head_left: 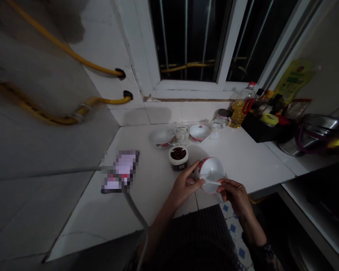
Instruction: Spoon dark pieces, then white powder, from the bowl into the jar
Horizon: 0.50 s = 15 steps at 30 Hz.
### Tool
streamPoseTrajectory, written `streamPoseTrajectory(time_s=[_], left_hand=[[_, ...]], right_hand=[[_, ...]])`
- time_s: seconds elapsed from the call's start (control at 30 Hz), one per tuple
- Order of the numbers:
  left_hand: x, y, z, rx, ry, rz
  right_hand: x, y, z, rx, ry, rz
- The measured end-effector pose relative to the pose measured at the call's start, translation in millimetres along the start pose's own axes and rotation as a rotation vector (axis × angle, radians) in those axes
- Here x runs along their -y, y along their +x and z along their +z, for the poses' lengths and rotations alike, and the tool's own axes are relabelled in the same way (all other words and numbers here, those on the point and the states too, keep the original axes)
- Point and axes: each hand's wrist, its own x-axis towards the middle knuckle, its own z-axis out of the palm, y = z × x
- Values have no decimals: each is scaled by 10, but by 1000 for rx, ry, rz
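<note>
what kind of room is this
Most likely a home kitchen: a white tiled counter under a barred window, a cooking oil bottle by the wall, and a steel pot at the right.

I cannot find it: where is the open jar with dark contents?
Head view: the jar stands on the counter, just beyond the left hand, left of the held bowl.

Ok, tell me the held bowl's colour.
The bowl is white inside, with a red-pink pattern outside; the head view shows it.
</note>
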Motion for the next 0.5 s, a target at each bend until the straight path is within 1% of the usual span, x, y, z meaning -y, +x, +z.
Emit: streamPoseTrajectory(time_s=[0.1,0.2,0.3,0.5], left_hand=[[45,1,-18,8,-105,-61],[82,9,-35,1,-165,-110],[106,17,-52,-14,-208,-148],[115,31,-62,-39,-251,-184]], right_hand=[[49,-2,37,-19,60,-8],[127,-12,46,-40,59,-36],[165,-19,19,-53,42,-68],[223,-7,-72,-76,-1,-103]])
